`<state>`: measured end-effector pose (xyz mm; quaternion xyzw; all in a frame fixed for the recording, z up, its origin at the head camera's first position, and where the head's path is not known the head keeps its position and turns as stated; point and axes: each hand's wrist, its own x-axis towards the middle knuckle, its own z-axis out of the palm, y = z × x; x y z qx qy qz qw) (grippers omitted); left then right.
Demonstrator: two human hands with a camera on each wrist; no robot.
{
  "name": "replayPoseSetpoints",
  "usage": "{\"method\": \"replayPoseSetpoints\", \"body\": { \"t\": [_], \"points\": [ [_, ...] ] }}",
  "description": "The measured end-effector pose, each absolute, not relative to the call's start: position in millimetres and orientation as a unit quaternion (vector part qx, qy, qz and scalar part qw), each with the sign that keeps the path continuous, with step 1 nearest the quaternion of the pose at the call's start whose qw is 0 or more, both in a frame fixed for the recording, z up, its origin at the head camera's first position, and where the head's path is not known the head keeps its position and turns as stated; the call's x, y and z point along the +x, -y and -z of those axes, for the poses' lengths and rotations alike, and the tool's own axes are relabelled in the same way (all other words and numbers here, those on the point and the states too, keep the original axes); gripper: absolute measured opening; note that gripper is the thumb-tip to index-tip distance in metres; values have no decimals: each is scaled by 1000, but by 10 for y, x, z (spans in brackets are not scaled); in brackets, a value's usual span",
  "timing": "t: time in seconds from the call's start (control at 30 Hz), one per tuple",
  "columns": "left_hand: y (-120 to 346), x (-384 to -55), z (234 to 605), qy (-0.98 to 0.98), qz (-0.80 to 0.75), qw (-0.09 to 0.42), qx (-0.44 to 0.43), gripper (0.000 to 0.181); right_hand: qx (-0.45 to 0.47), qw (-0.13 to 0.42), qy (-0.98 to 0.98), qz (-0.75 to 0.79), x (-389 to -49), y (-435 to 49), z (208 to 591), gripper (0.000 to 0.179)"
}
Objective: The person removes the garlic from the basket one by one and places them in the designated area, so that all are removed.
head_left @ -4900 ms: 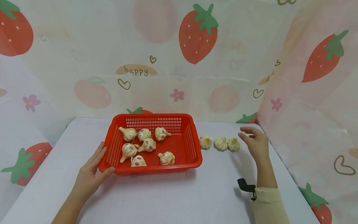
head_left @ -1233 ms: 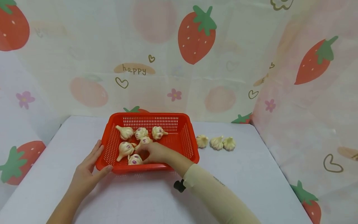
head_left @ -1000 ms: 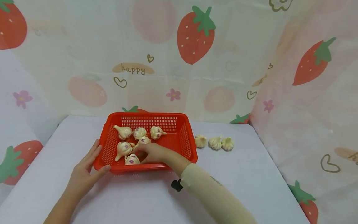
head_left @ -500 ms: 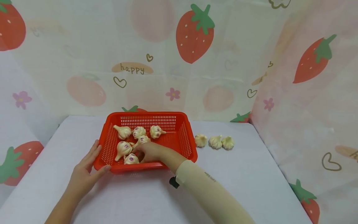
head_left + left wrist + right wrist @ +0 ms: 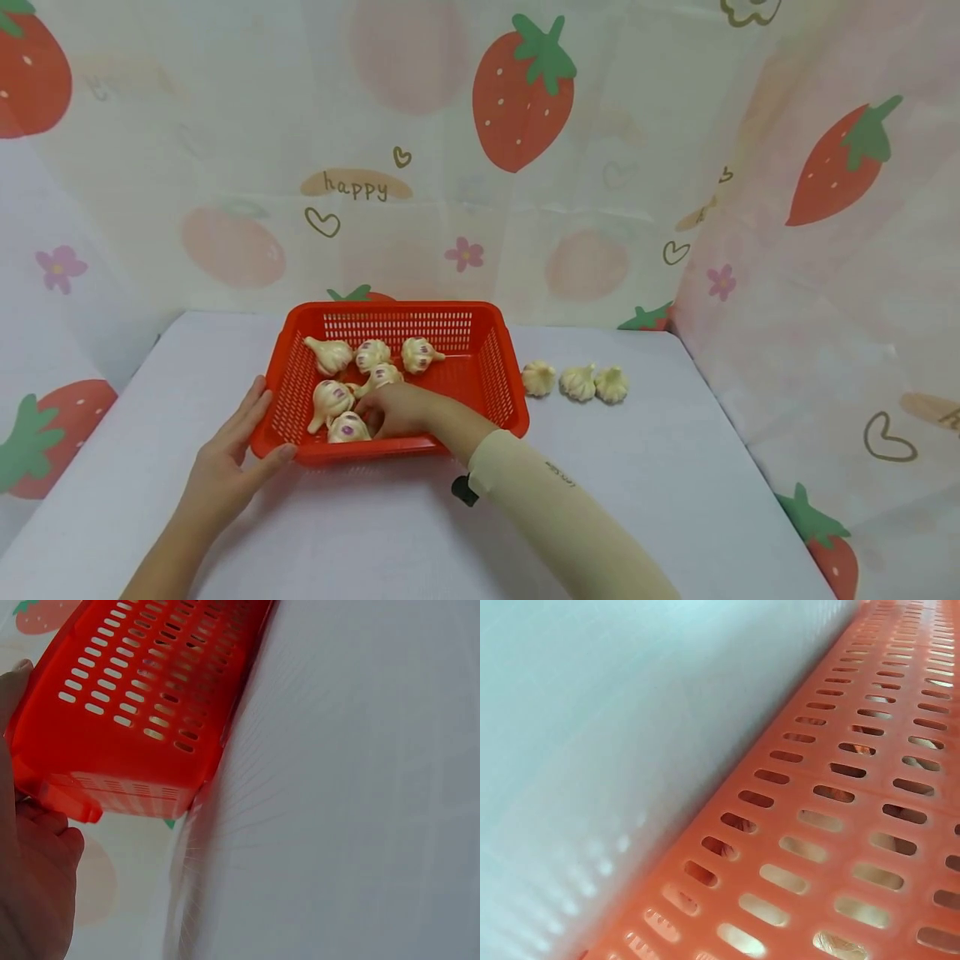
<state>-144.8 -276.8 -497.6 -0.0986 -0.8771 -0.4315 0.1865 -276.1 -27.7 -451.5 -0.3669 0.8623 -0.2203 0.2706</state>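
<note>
A red slotted plastic basket (image 5: 495, 342) stands on the white table with several garlic bulbs (image 5: 331, 403) lying in its left and middle part. My left hand (image 5: 225, 468) grips the basket's left front corner, thumb at the rim and fingers along the outer side; the left wrist view shows the fingers (image 5: 52, 836) below the rim. My right hand (image 5: 405, 410) is down inside the basket, with its fingers curled against the front garlic bulb (image 5: 348, 428). Its fingertips are partly hidden by that bulb. The right wrist view shows only the slotted basket wall and the table.
To the basket's right, three paler garlic bulbs (image 5: 577, 382) lie in a row on the white tablecloth (image 5: 645, 467). A strawberry-print sheet (image 5: 420, 167) hangs behind the table and along its sides.
My right hand has come from the table's right side into the basket. Over the last second, the front garlic bulb has shifted slightly left against its neighbour. My left hand keeps its place on the basket.
</note>
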Motion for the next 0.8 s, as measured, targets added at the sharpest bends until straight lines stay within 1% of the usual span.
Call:
{"method": "replayPoseSetpoints", "body": {
  "t": [0.17,0.37,0.67,0.8],
  "points": [
    [2761,-1442,4977,878,431,184,-97,89,-366,279,-857,232,-2759,280,4507,31],
    [2762,-1446,4967,880,430,180,-96,89,-360,288,-854,242,-2759,272,4475,27],
    [2766,-1441,4953,877,432,184,-99,88,-360,274,-852,263,-2756,237,4460,4],
    [2762,-1441,4966,877,431,186,-100,88,-345,270,-854,281,-2741,222,4458,5]
  ]
}}
